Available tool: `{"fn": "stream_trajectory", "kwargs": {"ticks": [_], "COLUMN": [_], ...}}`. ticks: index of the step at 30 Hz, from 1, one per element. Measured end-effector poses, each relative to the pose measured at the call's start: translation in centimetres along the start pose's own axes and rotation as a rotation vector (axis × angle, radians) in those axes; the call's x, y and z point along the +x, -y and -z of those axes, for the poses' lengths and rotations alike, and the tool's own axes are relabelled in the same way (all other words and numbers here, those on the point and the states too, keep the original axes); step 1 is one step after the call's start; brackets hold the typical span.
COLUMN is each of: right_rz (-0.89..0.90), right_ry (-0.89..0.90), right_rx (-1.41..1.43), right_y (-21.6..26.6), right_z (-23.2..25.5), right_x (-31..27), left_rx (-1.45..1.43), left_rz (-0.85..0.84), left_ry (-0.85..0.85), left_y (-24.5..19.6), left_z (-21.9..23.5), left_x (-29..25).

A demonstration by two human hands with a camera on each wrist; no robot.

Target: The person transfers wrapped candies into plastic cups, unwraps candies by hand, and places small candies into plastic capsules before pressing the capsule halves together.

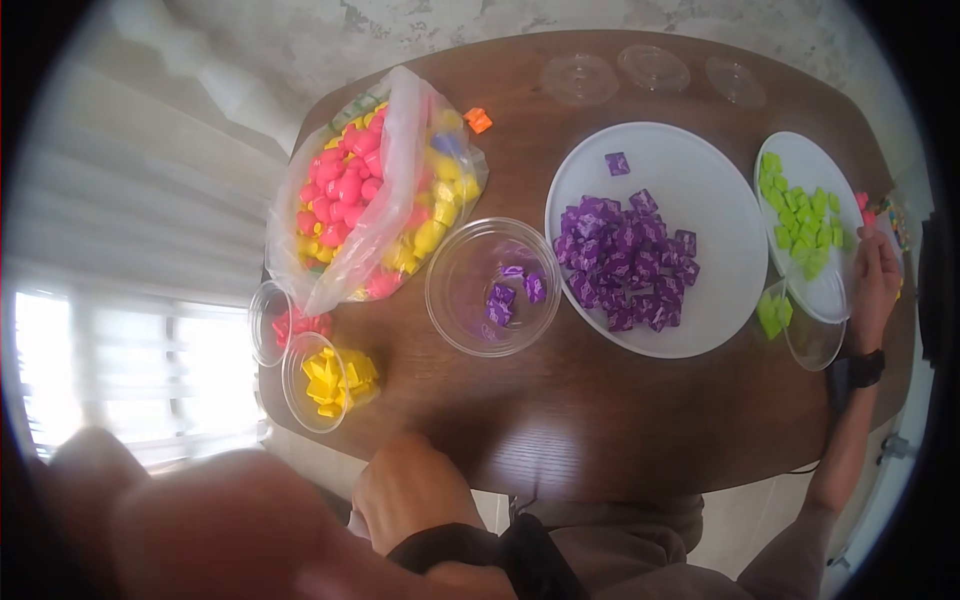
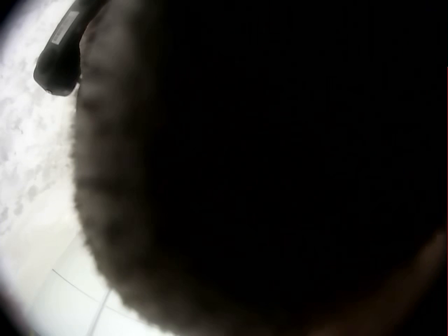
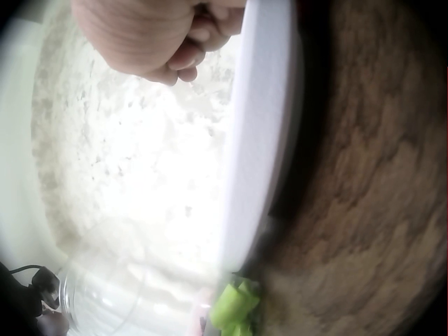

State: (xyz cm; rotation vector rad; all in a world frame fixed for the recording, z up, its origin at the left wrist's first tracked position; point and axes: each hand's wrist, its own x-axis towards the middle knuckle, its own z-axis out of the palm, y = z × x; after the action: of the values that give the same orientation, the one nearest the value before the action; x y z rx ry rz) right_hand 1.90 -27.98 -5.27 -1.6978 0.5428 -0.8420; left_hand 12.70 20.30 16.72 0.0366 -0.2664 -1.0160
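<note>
At the right end of the table, my right hand (image 1: 875, 270) reaches past the rim of the smaller white plate (image 1: 838, 290). Its fingertips pinch a small pink piece (image 1: 863, 208). In the right wrist view, curled fingers (image 3: 185, 59) show beside the white plate rim (image 3: 262, 133). Bright green wrapped pieces (image 1: 800, 215) lie on that plate. Large and blurred at the lower left, my left hand (image 1: 230, 520) is raised close to the head camera. What it touches is out of sight. Dark fuzzy material (image 2: 115, 175) fills most of the left wrist view.
A large white plate (image 1: 715, 320) bears purple wrapped candies (image 1: 630, 260). Left of it stand a clear bowl (image 1: 440, 320) and a plastic bag (image 1: 400, 130) of pink and yellow pieces. Cups hold red, yellow (image 1: 325, 380) and green (image 1: 773, 313) pieces. Clear lids (image 1: 655, 68) lie at the back.
</note>
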Motion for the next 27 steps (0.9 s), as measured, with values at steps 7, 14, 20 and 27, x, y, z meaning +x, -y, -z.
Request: {"fn": "stream_trajectory", "kwargs": {"ticks": [7,14,20,27], "right_rz": [-0.02,0.11,0.002,-0.015], "right_ry": [-0.06,-0.098,-0.001,-0.038], "right_rx": [-0.026,-0.202,-0.037,0.018], "right_y": [-0.8,1.0,1.0,0.2], "right_z": [0.6,-1.0,-0.5,-1.6], "right_x": [0.7,-0.2,-0.3,0.2], "left_rx": [0.06,0.181,0.348,0.531], "left_rz": [0.037,0.082,0.137,0.062], "left_ry": [-0.163,-0.204,-0.196,-0.196], "left_y": [3.5,6.5,3.1,8.0], "left_z": [0.1,0.4,-1.3,-0.2], "left_x": [-6.3,-3.4,1.9,-1.1]}}
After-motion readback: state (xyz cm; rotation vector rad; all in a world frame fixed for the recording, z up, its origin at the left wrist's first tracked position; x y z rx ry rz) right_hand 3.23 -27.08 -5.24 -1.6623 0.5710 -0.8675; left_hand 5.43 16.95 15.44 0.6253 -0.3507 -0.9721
